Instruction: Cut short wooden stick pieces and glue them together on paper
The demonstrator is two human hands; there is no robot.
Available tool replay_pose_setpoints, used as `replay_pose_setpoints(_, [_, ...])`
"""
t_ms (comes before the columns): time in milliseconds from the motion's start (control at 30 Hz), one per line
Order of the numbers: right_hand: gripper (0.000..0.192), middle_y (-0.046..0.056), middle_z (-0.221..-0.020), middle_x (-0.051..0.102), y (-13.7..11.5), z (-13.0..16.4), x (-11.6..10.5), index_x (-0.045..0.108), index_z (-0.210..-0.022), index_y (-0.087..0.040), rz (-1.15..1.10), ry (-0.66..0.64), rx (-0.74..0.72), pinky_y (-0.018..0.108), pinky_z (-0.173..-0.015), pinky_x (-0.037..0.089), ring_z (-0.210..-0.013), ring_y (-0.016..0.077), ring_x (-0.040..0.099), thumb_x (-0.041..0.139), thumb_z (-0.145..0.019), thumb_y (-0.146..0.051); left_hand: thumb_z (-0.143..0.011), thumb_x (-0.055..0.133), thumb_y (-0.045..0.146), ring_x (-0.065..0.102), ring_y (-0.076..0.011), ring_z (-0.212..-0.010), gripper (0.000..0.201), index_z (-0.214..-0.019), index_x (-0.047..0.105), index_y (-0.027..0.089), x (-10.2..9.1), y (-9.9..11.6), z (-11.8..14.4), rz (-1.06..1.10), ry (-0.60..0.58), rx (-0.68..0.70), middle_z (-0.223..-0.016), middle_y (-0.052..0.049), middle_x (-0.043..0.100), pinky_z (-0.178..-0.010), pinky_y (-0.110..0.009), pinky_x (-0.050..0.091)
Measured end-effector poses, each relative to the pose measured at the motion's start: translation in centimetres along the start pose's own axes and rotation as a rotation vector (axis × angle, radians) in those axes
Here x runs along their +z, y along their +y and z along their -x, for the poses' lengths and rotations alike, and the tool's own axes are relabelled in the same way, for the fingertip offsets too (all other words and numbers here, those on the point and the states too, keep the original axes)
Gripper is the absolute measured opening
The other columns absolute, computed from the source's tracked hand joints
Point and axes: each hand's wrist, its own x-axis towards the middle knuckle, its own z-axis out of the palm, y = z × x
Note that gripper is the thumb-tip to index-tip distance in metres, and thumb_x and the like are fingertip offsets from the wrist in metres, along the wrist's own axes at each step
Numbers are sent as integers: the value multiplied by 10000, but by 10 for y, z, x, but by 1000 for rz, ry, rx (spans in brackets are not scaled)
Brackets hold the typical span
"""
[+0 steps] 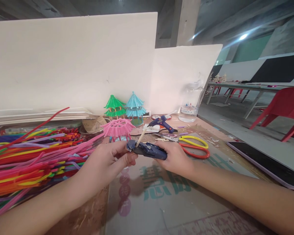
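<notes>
In front of me is a dark blue hand tool (150, 150), a scuffed, elongated thing whose exact kind I cannot make out. My right hand (175, 158) is closed round its right end. The thumb and fingers of my left hand (112, 160) pinch at its left end. A thin pale wooden stick (141, 137) stands up at a slant from the tool near my left fingertips; its lower end is hidden. Just behind my left hand stands a small pink pavilion model (118, 128) with a fringed roof. Green (114, 106) and light blue (134, 107) pavilion models stand farther back.
Many coloured pipe cleaners (34, 163) pile up on the left. Behind the tool lie a blue glue gun (163, 124) and scissors (194, 147) with yellow and red handles. A phone (267, 163) lies right, a clear jar (189, 102) behind. White boards (73, 65) close off the back.
</notes>
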Motion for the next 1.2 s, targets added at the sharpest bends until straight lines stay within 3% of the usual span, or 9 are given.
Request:
replay_pose_setpoints(433, [20, 10, -623, 666, 6, -3, 1, 630, -722, -208, 19, 5, -35, 240, -512, 321, -548, 164, 578, 620, -713, -193, -809, 524, 436, 631, -163, -610, 270, -701, 618, 207, 0, 4, -1, 126, -46, -73, -648, 5, 677, -575, -254, 483])
replay_pose_setpoints(700, [23, 8, -655, 670, 8, -3, 1, 614, -734, -207, -18, 1, -54, 237, -546, 363, -599, 168, 611, 632, -747, -214, -805, 498, 418, 631, -169, -602, 269, -676, 608, 210, -1, 6, -1, 41, -47, -65, -641, 6, 677, -587, -268, 466])
replay_pose_setpoints(1000, [376, 36, -634, 614, 10, -7, -2, 572, -653, -205, 59, 131, -134, 271, -574, 344, -626, 188, 584, 686, -788, -538, -811, 516, 399, 610, -152, -578, 254, -669, 610, 211, -2, 12, -1, 108, -32, -21, -611, 18, 660, -546, -233, 469])
replay_pose_setpoints(1200, [370, 34, -585, 618, 11, -8, -5, 598, -619, -194, 82, 128, -180, 261, -564, 347, -572, 169, 579, 660, -823, -495, -806, 547, 442, 599, -145, -558, 271, -704, 612, 199, 5, 6, -1, 267, -41, -77, -610, 11, 653, -544, -246, 490])
